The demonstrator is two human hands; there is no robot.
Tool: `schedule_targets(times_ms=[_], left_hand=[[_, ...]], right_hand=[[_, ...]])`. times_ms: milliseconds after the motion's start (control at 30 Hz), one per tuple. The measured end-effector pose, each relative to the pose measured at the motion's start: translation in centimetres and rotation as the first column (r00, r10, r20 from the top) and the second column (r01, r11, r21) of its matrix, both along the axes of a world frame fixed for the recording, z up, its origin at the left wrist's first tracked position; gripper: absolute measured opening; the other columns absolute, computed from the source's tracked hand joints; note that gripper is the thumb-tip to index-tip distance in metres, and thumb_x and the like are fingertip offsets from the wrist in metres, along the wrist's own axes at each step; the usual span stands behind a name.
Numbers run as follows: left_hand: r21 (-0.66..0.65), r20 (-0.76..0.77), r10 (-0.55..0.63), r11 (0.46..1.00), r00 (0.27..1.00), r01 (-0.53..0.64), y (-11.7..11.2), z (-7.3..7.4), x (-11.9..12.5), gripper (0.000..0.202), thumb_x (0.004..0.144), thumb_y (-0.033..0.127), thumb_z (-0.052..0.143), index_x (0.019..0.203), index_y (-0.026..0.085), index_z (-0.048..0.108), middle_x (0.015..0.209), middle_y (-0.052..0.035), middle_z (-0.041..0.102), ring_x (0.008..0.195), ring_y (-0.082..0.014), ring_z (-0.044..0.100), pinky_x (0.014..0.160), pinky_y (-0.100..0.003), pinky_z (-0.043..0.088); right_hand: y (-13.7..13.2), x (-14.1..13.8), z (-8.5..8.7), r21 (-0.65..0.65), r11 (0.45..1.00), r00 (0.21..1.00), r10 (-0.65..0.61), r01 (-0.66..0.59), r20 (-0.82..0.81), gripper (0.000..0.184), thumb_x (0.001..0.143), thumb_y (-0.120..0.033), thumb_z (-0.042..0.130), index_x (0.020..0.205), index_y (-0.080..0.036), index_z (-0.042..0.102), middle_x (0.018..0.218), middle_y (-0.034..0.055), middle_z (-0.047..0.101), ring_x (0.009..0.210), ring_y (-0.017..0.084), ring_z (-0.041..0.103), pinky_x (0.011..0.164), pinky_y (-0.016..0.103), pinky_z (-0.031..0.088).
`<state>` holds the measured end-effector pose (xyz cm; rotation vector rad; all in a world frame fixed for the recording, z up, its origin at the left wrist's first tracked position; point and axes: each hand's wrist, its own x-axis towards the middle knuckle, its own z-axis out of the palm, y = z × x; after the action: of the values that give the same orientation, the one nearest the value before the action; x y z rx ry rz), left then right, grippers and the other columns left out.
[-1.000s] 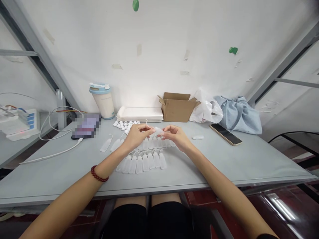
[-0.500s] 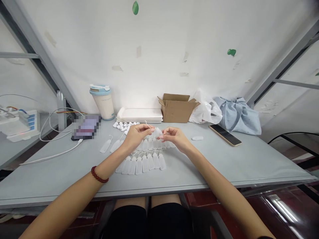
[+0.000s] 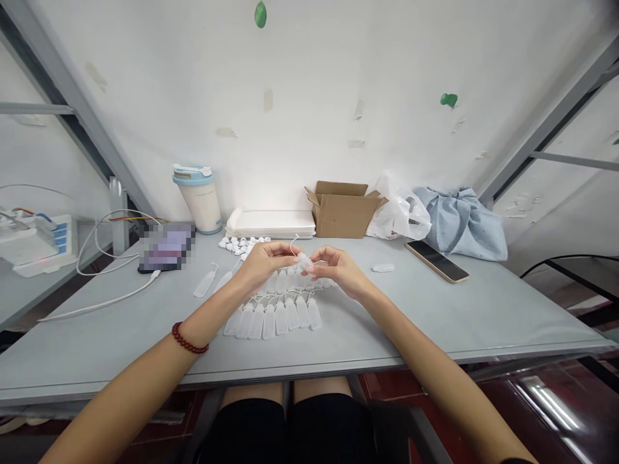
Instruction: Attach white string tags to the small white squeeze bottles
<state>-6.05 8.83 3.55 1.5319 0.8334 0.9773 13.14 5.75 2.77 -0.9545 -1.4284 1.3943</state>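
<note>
A small translucent squeeze bottle [image 3: 305, 262] with a thin curved white nozzle is held above the table between my two hands. My left hand [image 3: 265, 263] is closed, pinching it near the nozzle end. The fingers of my right hand [image 3: 337, 269] are closed on its right side. Just below, similar bottles with nozzles lie in a front row [image 3: 273, 319] and in a row behind [image 3: 285, 280], partly hidden by my hands. Another nozzle bottle [image 3: 206, 282] lies to the left. A pile of small white caps [image 3: 236, 245] sits behind my left hand.
A lone bottle without a visible nozzle [image 3: 383, 267] lies to the right, near a phone [image 3: 438, 261]. Along the wall stand a cup [image 3: 198, 200], white trays [image 3: 271, 224], a cardboard box [image 3: 345, 216], a plastic bag [image 3: 399, 216] and a blue cloth bundle [image 3: 461, 225]. A cabled phone [image 3: 169, 247] is left.
The bottle in my hands has turned, and its nozzle now points up above my left fingers. My left fingers have moved slightly right, closer to the right hand.
</note>
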Motion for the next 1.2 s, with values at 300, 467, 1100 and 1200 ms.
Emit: schedule_targets(times_ms=[300, 467, 1100, 1200], left_hand=[[-0.069, -0.064, -0.014, 0.998, 0.998, 0.009, -0.2, 0.0, 0.0, 0.046, 0.068, 0.031, 0.071, 0.110, 0.019, 0.059, 0.098, -0.0064, 0.070, 0.093, -0.0220, 0.064, 0.094, -0.043, 0.041], [0.240, -0.237, 0.194, 0.961, 0.952, -0.136, -0.8, 0.6, 0.1, 0.039, 0.072, 0.034, 0.066, 0.106, 0.016, 0.059, 0.098, -0.0085, 0.069, 0.090, -0.0221, 0.064, 0.083, -0.039, 0.049], [0.804, -0.405, 0.225, 0.549, 0.886, 0.228, -4.1, -0.9, 2.4, 0.026, 0.081, 0.026, 0.059, 0.104, 0.015, 0.054, 0.109, -0.0122, 0.059, 0.100, -0.0243, 0.052, 0.086, -0.039, 0.045], [0.718, -0.456, 0.082, 0.622, 0.886, 0.312, -5.2, -0.9, 2.8, 0.029, 0.079, 0.028, 0.063, 0.104, 0.015, 0.055, 0.107, -0.0109, 0.060, 0.100, -0.0229, 0.052, 0.088, -0.037, 0.045]], right_hand=[[-0.4, -0.3, -0.1, 0.064, 0.995, 0.996, 0.076, -0.079, 0.049, 0.040, 0.071, -0.029, 0.068, 0.109, -0.024, 0.057, 0.087, 0.0020, 0.068, 0.077, 0.019, 0.068, 0.063, 0.029, 0.051], [-0.3, -0.3, -0.2, 0.059, 0.997, 0.995, -0.046, 0.041, 0.089, 0.032, 0.070, -0.033, 0.070, 0.099, -0.020, 0.063, 0.087, 0.0048, 0.071, 0.080, 0.019, 0.068, 0.065, 0.027, 0.049], [-0.1, 2.5, 1.9, -0.134, 0.971, 0.939, 0.226, -0.197, 0.259, 0.029, 0.066, -0.037, 0.074, 0.079, -0.016, 0.057, 0.066, 0.0000, 0.067, 0.059, 0.012, 0.062, 0.060, 0.026, 0.048], [-0.3, 4.2, 2.9, -0.293, 0.899, 0.806, 0.426, -0.326, 0.411, 0.029, 0.070, -0.041, 0.069, 0.079, -0.014, 0.062, 0.065, 0.0025, 0.069, 0.058, 0.014, 0.065, 0.055, 0.024, 0.047]])
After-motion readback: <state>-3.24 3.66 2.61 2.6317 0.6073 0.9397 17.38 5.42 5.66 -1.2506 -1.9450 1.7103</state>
